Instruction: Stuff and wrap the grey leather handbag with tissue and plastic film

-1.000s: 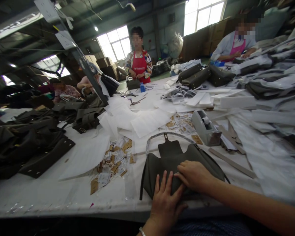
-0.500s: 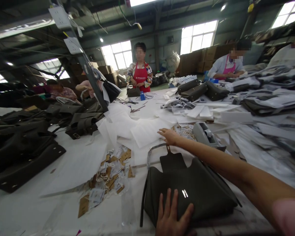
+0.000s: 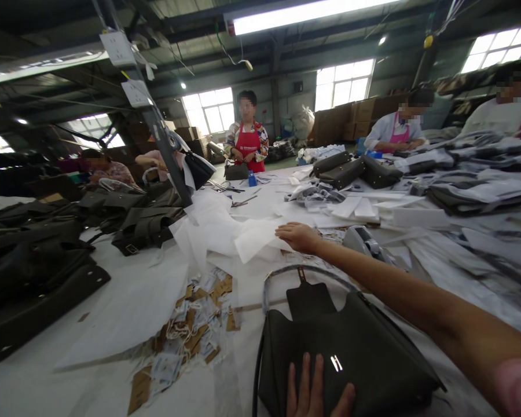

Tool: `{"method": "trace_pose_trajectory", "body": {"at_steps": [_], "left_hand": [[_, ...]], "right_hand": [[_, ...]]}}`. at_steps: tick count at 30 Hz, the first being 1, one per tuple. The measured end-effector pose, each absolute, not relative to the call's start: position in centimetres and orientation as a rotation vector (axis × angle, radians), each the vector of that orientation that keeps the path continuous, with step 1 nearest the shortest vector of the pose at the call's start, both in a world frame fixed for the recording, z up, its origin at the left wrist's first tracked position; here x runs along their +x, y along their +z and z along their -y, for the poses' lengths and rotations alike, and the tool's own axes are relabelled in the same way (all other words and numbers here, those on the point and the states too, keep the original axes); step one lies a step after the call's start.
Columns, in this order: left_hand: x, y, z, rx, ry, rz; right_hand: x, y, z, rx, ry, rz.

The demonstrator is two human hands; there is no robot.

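Note:
A dark olive handbag lies on the table in front of me, its flap pointing away and its wrapped handle arching behind. My left hand rests flat on the bag's front, fingers spread, beside two small shiny metal bars. Beyond the bag, my right hand reaches across to a thin white foam sheet. Its fingers are held together at the sheet's right edge and appear to pinch it; the thumb is hidden.
Hang tags with strings are heaped left of the bag. A grey tape dispenser stands right of my forearm. Dark bags pile up at left, wrapped pieces at right. A metal post rises at left. Co-workers are across the table.
My right hand's fingers have come together at the foam sheet, whose right part has shifted and lifted. My left hand stays on the bag. The view has tilted up slightly.

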State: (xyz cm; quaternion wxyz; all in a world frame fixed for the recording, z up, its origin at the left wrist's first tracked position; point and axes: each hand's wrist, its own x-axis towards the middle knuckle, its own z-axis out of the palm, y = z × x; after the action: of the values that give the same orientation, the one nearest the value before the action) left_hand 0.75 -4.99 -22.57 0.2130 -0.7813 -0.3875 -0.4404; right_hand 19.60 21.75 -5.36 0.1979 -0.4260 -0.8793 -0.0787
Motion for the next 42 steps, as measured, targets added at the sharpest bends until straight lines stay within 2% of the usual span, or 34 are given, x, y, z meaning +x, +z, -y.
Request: {"method": "trace_pose_trajectory", "body": {"at_steps": [6, 9, 12, 17, 23, 28, 36, 42], "left_hand": [[-2.2, -18.3, 5.8, -2.631, -0.795, 0.906], [-2.8, -16.8, 6.2, -2.732, -0.645, 0.981], [-2.8, -16.9, 6.6, -2.849, -0.617, 1.071], [-2.6, -17.8, 7.4, -2.997, -0.486, 1.252], [-2.7, -18.1, 7.8, -2.959, -0.408, 1.323], [-3.2, -19.3, 7.6, -2.831, -0.553, 1.168], [-3.3, -19.6, 7.6, -2.769, -0.627, 1.14], [-3.0, -18.6, 7.8, -2.853, -0.597, 1.192]], "right_hand": [[21.4, -2.8, -6.5, -1.002, -0.32, 2.579], [21.7, -3.6, 0.5, -1.099, -0.099, 2.701], [21.7, -5.1, 3.9, -1.136, 0.216, 2.789], [21.7, -8.0, 3.2, -1.168, 0.593, 2.663], [21.6, -9.9, 3.3, -1.175, 0.398, 2.657], [21.7, -10.0, 4.2, -1.154, 0.508, 2.81], [20.9, -8.9, 1.9, -1.142, 0.463, 2.811], [21.0, -11.9, 2.4, -1.16, 0.461, 2.669]]}}
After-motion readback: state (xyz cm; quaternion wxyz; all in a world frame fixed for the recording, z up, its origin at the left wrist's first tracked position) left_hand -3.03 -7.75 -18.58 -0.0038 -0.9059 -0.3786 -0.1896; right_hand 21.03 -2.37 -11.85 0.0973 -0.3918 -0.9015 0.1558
